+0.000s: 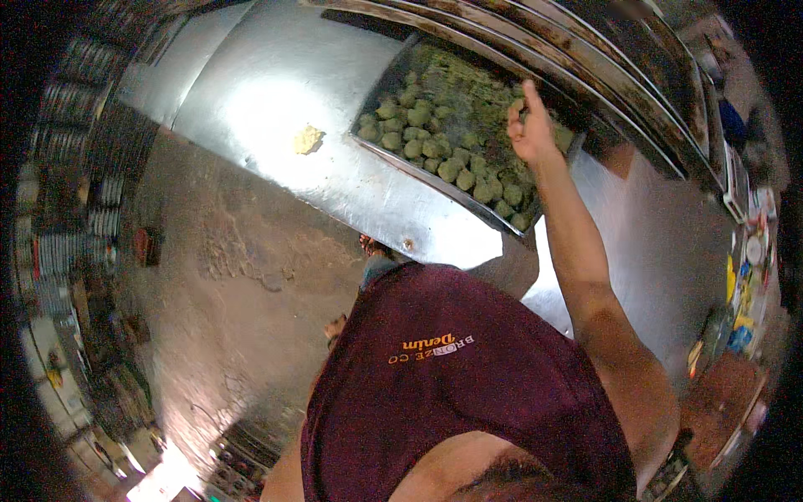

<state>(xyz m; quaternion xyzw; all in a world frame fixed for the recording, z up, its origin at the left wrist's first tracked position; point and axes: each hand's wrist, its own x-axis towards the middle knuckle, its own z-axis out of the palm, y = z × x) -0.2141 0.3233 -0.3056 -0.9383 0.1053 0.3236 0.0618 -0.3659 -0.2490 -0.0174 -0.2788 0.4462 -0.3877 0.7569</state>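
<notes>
My right hand point(534, 134) is raised over the right part of a dark-rimmed tray point(435, 173). One finger points away from me and the others curl loosely apart, with nothing seen in them. Many greenish, rough-coated balls point(449, 171) fill the near and left side of the tray. Behind them lies a layer of loose greenish crumbs point(460, 79). To the left of the tray, a small pale yellow lump point(308, 140) rests on the shiny metal table point(251, 92). A bit of skin point(335, 325) shows past my shirt's left edge; whether it is my left hand or a foot is unclear.
Worn metal racks or trays point(577, 63) line the back right, just behind the tray. The table's near edge runs in front of me above a brown floor point(242, 226). Blurred stacks point(63, 251) stand at the far left, and assorted coloured items point(744, 301) at the right.
</notes>
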